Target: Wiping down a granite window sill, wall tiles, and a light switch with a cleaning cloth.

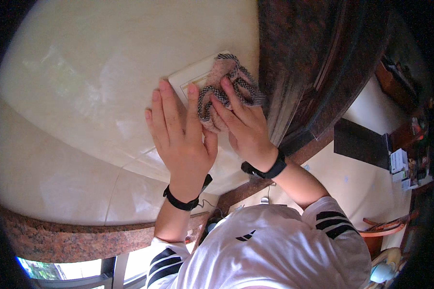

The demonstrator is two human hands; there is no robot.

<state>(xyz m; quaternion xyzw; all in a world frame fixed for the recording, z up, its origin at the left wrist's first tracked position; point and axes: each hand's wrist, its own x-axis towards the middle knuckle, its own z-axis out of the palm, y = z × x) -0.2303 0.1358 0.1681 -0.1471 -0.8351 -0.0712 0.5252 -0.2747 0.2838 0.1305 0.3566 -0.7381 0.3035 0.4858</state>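
Looking down a cream tiled wall (91,96), a person in a white shirt is wiping a pale switch plate (190,77) set in the wall.

The right hand (243,127) is pressing a crumpled checked cloth (226,89) against the plate's right part, fingers curled over the cloth and gripping it. The left hand (181,130) is lying flat on the wall just left of the cloth, fingers together and extended, fingertips touching the plate's near edge, holding nothing. Both wrists are wearing black bands.

A dark wooden frame (313,72) is running along the right of the plate.

The wiping appears to be mid-stroke. The uncovered left part of the plate probably needs the cloth next, with the left hand shifting aside.
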